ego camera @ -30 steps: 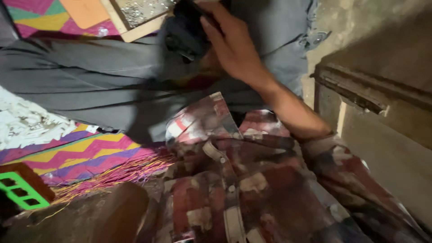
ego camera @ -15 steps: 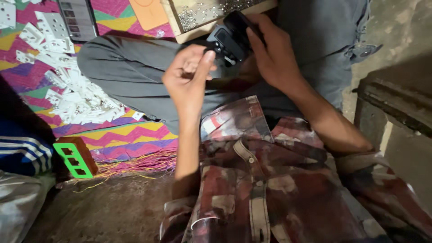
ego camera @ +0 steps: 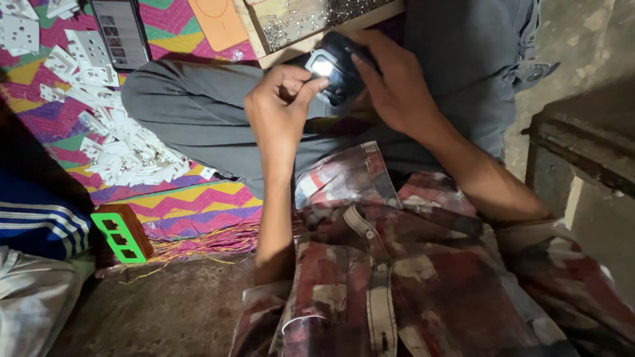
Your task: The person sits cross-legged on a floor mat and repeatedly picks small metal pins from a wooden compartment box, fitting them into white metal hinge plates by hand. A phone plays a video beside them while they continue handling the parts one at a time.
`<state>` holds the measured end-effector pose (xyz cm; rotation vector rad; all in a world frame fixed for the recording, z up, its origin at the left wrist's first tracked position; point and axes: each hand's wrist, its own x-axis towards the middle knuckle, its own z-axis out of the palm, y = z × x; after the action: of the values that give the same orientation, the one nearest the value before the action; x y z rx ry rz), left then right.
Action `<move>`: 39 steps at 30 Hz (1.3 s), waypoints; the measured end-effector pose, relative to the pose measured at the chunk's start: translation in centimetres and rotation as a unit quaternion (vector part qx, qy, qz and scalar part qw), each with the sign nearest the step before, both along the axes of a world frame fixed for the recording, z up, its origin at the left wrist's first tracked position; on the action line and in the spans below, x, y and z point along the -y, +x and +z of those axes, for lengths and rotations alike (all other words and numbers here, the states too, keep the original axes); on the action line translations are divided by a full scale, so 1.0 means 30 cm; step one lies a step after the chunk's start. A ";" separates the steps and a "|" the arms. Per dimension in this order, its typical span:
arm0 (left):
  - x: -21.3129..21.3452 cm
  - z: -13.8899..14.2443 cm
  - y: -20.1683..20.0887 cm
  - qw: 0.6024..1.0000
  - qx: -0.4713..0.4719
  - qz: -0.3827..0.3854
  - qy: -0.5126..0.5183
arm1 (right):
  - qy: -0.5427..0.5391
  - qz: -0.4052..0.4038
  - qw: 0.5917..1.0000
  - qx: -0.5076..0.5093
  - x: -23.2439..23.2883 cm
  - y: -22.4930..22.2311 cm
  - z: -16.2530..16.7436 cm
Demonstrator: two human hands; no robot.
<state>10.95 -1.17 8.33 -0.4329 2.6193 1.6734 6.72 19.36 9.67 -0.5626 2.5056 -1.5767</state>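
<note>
Mostly hidden device (ego camera: pixel 334 66) (right hand (ego camera: pixel 397 89))

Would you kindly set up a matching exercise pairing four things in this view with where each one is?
Things:
1. small black device with a lit face
2. pile of white socket plates
3. green block
4. wooden tray of small metal parts

Places:
A. on the bare floor, at the mat's fringed edge
B. at the top, beyond the knees
C. between the left hand and right hand
D. on the zigzag mat, beside the grey trouser leg

Pairs: 1-C, 2-D, 3-A, 4-B
</note>
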 end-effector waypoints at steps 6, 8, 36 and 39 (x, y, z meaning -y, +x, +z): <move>0.019 0.006 -0.007 0.999 -0.034 0.005 0.015 | -0.126 -0.041 0.933 0.334 0.002 -0.014 -0.003; 0.012 0.007 -0.003 0.982 0.068 0.003 0.177 | -0.149 0.010 0.949 0.277 0.008 -0.018 0.005; -1.025 -0.137 -0.494 0.799 -0.170 -0.477 -0.323 | -0.065 -0.286 0.876 0.382 -0.692 0.211 -0.138; -1.004 -0.143 -0.506 0.818 -0.240 -0.455 -0.258 | -0.080 -0.258 0.897 0.350 -0.682 0.180 -0.177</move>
<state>-4.24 28.94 4.05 1.2317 2.7604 0.7916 12.12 39.82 4.35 0.6297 2.0367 -1.7244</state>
